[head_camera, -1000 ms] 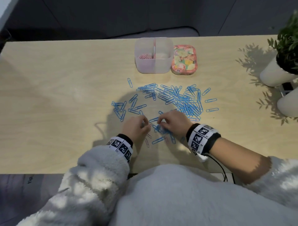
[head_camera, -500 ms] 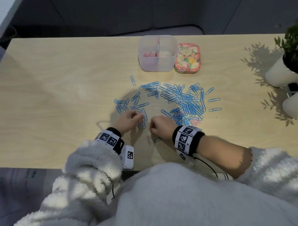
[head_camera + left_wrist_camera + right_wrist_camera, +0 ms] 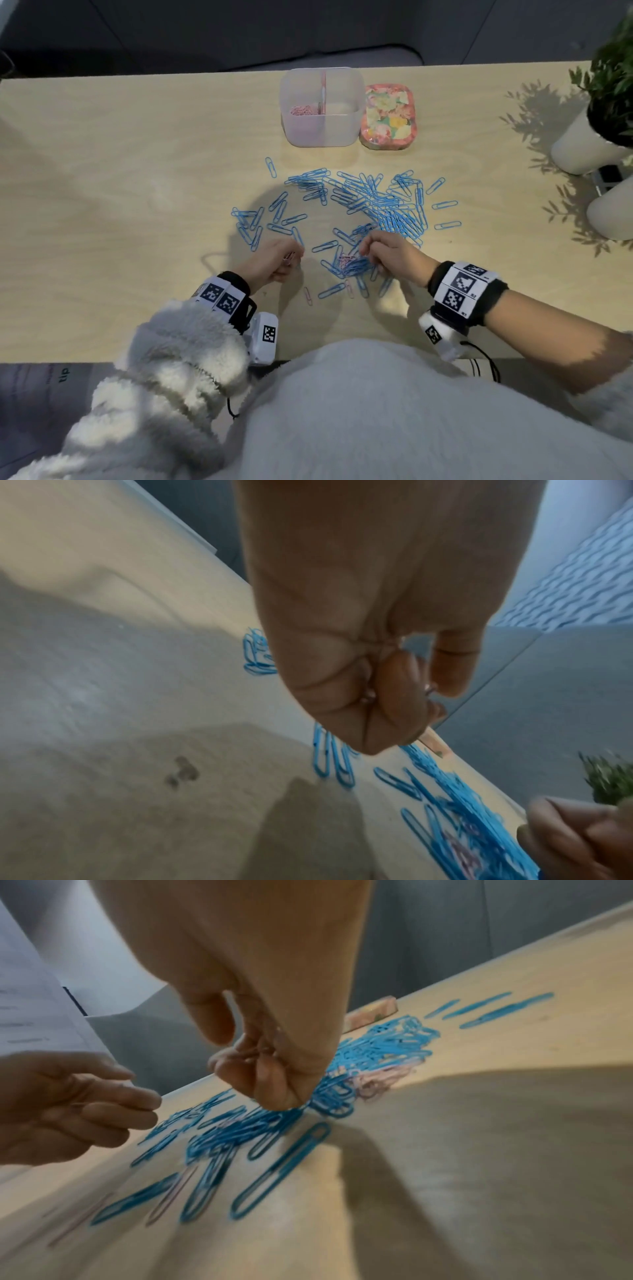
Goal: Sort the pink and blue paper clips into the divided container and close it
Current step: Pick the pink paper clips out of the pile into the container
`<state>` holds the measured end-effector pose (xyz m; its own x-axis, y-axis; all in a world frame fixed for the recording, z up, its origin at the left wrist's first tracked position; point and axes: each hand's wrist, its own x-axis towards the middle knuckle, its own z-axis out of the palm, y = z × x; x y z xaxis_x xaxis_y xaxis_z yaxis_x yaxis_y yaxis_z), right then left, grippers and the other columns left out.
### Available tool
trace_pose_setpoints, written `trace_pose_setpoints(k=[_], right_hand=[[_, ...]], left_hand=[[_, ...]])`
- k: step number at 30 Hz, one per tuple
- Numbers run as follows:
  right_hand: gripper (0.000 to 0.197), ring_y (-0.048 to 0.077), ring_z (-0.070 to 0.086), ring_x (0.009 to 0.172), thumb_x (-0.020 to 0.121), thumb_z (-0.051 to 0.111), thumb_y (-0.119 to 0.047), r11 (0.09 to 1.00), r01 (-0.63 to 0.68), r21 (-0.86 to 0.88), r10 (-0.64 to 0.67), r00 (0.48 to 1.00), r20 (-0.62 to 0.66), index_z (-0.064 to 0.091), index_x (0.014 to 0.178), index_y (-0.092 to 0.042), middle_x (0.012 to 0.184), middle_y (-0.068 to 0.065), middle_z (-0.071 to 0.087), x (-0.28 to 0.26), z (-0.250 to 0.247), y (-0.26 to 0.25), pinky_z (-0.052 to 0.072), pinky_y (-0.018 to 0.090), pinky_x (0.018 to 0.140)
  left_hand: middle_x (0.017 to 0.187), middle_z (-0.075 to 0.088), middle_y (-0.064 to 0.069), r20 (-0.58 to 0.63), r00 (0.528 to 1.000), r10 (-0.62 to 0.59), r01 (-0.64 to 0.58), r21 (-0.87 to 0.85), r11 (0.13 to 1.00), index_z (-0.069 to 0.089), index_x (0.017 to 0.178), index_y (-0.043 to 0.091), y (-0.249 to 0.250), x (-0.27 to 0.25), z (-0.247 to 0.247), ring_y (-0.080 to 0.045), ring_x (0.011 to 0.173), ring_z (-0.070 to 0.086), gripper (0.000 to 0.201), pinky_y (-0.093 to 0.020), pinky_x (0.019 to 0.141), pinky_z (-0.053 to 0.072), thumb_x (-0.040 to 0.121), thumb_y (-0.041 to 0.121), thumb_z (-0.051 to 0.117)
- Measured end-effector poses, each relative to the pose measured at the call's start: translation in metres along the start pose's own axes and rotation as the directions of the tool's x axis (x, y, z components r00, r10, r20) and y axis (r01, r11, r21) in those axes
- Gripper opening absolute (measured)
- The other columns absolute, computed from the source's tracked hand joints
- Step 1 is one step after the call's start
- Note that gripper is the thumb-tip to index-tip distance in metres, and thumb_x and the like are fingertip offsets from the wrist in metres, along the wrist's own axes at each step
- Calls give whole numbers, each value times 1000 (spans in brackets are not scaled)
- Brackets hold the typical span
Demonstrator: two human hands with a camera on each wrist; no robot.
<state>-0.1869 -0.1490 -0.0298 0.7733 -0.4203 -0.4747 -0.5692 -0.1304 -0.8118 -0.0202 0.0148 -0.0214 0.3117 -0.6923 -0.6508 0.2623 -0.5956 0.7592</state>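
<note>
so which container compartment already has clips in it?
The left compartment of the container: pink clips lie in it. The right compartment, next to the floral lid, looks empty.

Left hand point(image 3: 274, 258) has shifted left, apart from right hand point(image 3: 394, 255); pink paper clips point(image 3: 289, 257) now visible in its grip. Right hand has drawn a bunch of blue paper clips point(image 3: 352, 265) toward the near table point(image 3: 102, 205) edge.

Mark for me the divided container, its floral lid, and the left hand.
divided container point(image 3: 322, 133), head view, on its clear front wall.
floral lid point(image 3: 388, 116), head view, on the middle of its patterned top.
left hand point(image 3: 270, 262), head view, on the back of the hand.
</note>
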Motion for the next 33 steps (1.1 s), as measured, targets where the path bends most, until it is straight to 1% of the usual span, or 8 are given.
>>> trace_pose_setpoints(k=[3,9,13,22,24,27,30,33], right_hand=[[24,13,40,56,88,54,-19,962,104,-254,-90,994,63,49,65,-15,58,-2,44,-7,8,1,32,26,55],[24,26,61,83,81,57,-43,601,235,-764,-196,970,143,51,78,-19,85,2,66,-22,29,4,38,32,65],[14,24,60,94,85,56,-30,695,136,-706,-103,991,89,60,87,-17,96,3,67,-22,27,3,41,31,72],[11,24,56,79,86,51,-14,752,230,-618,-105,967,232,59,90,-7,89,9,66,-20,12,13,39,28,68],[7,21,52,71,85,52,-13,762,242,-600,-135,967,218,57,85,-8,80,6,64,-20,9,17,39,28,66],[12,5,47,55,80,59,-8,897,193,-398,-173,981,85,52,72,-15,61,-7,51,-18,4,17,37,18,57],[18,-2,49,49,79,63,-3,989,114,-90,-116,993,-17,55,68,-15,63,-3,54,-12,-8,9,39,11,54],[13,-2,47,43,83,61,1,986,52,158,-63,996,65,58,81,-11,65,3,54,-9,-16,1,39,10,44]], left_hand=[[54,33,5,14,992,129,-127,297,946,39,56,21,-8,-4,3,-5,43,29,38,-17,44,26,88,20,60],[64,50,4,164,967,194,-251,738,626,44,65,24,-20,-5,2,-13,58,44,30,-29,61,37,79,25,70],[67,48,10,194,969,156,-246,842,480,60,93,17,-18,-6,6,-17,70,47,25,-30,69,40,75,28,73],[87,62,-6,234,959,161,-275,908,315,59,93,10,-14,7,21,-17,74,48,22,-31,69,40,88,32,58],[88,64,-10,240,955,176,-289,889,356,57,91,8,-13,8,21,-19,73,49,20,-31,68,39,91,28,53],[75,59,-10,146,965,216,-249,761,599,51,76,11,-5,10,20,-21,67,48,21,-35,65,40,94,20,44],[58,34,1,9,987,163,-153,406,901,36,61,17,6,15,22,-14,49,30,33,-24,49,26,93,12,36],[55,26,2,-55,998,20,-16,82,996,29,58,20,12,21,23,-12,45,18,30,-16,41,16,87,12,36]])
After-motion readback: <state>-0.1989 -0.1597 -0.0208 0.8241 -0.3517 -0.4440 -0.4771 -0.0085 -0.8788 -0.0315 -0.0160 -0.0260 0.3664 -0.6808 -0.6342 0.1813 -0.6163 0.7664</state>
